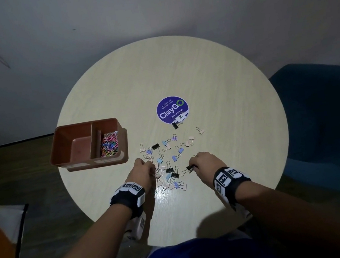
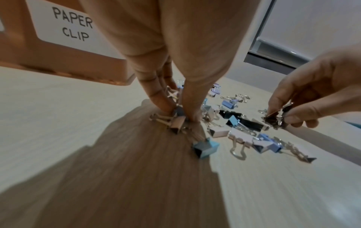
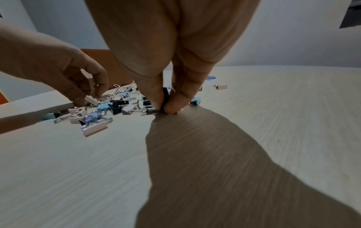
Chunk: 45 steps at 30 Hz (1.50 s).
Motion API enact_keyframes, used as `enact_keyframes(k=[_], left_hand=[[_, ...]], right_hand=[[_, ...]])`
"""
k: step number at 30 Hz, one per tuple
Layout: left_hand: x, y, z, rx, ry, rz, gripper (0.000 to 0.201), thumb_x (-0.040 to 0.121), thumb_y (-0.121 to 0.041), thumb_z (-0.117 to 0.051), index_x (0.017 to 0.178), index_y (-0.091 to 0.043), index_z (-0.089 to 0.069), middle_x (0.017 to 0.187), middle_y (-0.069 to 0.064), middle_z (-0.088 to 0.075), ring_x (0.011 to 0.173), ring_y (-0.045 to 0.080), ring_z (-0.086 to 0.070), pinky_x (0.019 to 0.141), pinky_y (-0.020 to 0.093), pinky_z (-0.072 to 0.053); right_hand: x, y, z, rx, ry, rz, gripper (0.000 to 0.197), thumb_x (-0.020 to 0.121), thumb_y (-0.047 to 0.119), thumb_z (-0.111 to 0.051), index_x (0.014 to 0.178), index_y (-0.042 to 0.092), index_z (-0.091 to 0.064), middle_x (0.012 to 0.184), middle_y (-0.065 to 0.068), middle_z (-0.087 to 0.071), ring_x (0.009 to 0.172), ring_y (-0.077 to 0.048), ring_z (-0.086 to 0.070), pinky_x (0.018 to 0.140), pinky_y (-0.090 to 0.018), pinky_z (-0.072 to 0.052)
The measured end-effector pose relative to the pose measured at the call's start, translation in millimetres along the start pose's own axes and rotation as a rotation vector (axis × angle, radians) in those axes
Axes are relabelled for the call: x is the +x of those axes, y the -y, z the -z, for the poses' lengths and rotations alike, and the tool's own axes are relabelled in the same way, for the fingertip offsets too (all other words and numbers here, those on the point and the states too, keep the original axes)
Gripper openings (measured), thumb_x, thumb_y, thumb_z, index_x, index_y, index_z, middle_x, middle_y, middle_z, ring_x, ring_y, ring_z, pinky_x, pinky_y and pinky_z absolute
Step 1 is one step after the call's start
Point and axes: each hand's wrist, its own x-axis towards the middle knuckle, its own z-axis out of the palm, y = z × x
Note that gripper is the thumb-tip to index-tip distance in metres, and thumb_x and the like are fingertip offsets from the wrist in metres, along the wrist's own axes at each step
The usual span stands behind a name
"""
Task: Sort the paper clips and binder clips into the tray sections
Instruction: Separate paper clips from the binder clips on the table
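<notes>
While both hands (image 1: 143,170) pinch, one tray (image 1: 70,130), two sections.

A round, pale wood-grain tabletop (image 1: 211,74) carries everything. On its left side sits an orange-brown tray (image 1: 61,143) with two sections; the right section holds a heap of coloured paper clips (image 1: 109,145), and a white label (image 2: 72,23) on its near wall reads "PAPER CLIP". Near the middle of the tabletop lies a round purple sticker (image 1: 171,110) printed "ClayGo". Just nearer than the sticker, binder clips (image 1: 171,164) in black, blue, lilac, pink and white are scattered loosely, thickest toward the near edge. One pale clip (image 1: 200,130) lies slightly apart on the right.
</notes>
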Motion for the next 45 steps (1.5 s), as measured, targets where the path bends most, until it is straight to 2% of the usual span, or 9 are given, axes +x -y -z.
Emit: enact_keyframes(k=[5, 8, 13, 20, 25, 31, 34, 41, 45], left_hand=[[-4.3, -7.5, 9.4, -0.057, -0.051, 0.025, 0.016, 0.086, -0.012, -0.061, 0.099, -0.016, -0.067, 0.099, 0.008, -0.062, 0.093, 0.026, -0.061, 0.081, 0.03, -0.05], [-10.1, -10.5, 17.2, -0.14, -0.073, 0.043, 0.015, 0.085, -0.012, -0.061, 0.096, -0.018, -0.068, 0.093, 0.001, -0.066, 0.083, 0.017, -0.061, 0.071, 0.023, -0.047], [-20.2, -15.6, 38.5, -0.313, -0.11, 0.03, 0.009, 0.083, -0.014, -0.066, 0.086, -0.023, -0.065, 0.086, -0.007, -0.068, 0.075, 0.01, -0.063, 0.069, 0.027, -0.055], [-24.7, 10.6, 96.4, -0.384, -0.271, -0.072, 0.012, 0.085, -0.021, -0.072, 0.095, -0.023, -0.065, 0.082, -0.007, -0.064, 0.072, 0.005, -0.056, 0.06, 0.011, -0.038], [-28.1, 67.2, 145.3, -0.334, -0.416, -0.01, 0.012, 0.082, -0.021, -0.074, 0.091, -0.026, -0.068, 0.08, -0.009, -0.067, 0.074, 0.009, -0.061, 0.068, 0.022, -0.047], [-19.8, 136.1, 186.0, -0.262, -0.45, 0.069, 0.01, 0.084, -0.018, -0.069, 0.093, -0.022, -0.067, 0.082, -0.002, -0.067, 0.074, 0.015, -0.06, 0.069, 0.025, -0.048], [-14.3, 155.1, 192.5, -0.223, -0.431, 0.069, 0.012, 0.085, -0.017, -0.068, 0.097, -0.019, -0.067, 0.087, -0.001, -0.066, 0.078, 0.014, -0.057, 0.069, 0.02, -0.038], [-11.5, 174.8, 194.9, -0.137, -0.413, 0.032, 0.027, 0.088, -0.018, -0.065, 0.115, -0.018, -0.066, 0.114, 0.005, -0.066, 0.107, 0.023, -0.06, 0.087, 0.029, -0.045], [-12.9, 167.2, 189.7, -0.125, -0.438, -0.024, 0.017, 0.09, -0.013, -0.06, 0.105, -0.016, -0.068, 0.109, 0.005, -0.063, 0.1, 0.022, -0.059, 0.084, 0.03, -0.046]], right_hand=[[-6.9, -0.7, 12.1, 0.24, -0.108, -0.092, 0.019, 0.092, 0.025, -0.057, 0.105, 0.023, -0.071, 0.091, -0.001, -0.07, 0.081, -0.02, -0.063, 0.063, -0.025, -0.046], [-7.5, 3.0, 14.4, 0.635, -0.18, -0.18, 0.01, 0.085, 0.021, -0.067, 0.092, 0.021, -0.074, 0.075, 0.002, -0.072, 0.07, -0.016, -0.069, 0.065, -0.032, -0.058], [-2.1, 20.0, 26.8, 1.109, -0.181, -0.247, 0.009, 0.08, 0.01, -0.074, 0.088, 0.015, -0.072, 0.084, -0.014, -0.072, 0.078, -0.033, -0.073, 0.074, -0.046, -0.061], [22.1, 79.8, 51.9, 1.052, -0.163, -0.126, 0.012, 0.088, 0.013, -0.07, 0.099, 0.008, -0.067, 0.078, -0.004, -0.066, 0.057, -0.009, -0.062, 0.052, -0.022, -0.052], [62.4, 149.0, 53.8, 0.908, -0.181, -0.003, 0.014, 0.084, 0.023, -0.074, 0.096, 0.017, -0.071, 0.08, 0.003, -0.069, 0.075, -0.013, -0.066, 0.075, -0.03, -0.058], [107.7, 239.4, 61.9, 0.734, -0.216, 0.076, 0.015, 0.083, 0.029, -0.073, 0.094, 0.019, -0.072, 0.083, 0.003, -0.07, 0.079, -0.012, -0.065, 0.071, -0.018, -0.05], [127.1, 271.3, 62.2, 0.618, -0.218, 0.076, 0.012, 0.081, 0.038, -0.071, 0.087, 0.028, -0.069, 0.078, 0.013, -0.067, 0.078, -0.007, -0.063, 0.076, -0.026, -0.049], [140.3, 294.0, 64.7, 0.467, -0.216, 0.142, 0.031, 0.089, 0.037, -0.065, 0.115, 0.02, -0.071, 0.114, 0.003, -0.071, 0.104, -0.013, -0.063, 0.091, -0.023, -0.047], [130.0, 268.2, 69.2, 0.481, -0.317, 0.094, 0.016, 0.091, 0.028, -0.062, 0.093, 0.019, -0.074, 0.095, 0.004, -0.073, 0.09, -0.013, -0.065, 0.085, -0.028, -0.051]])
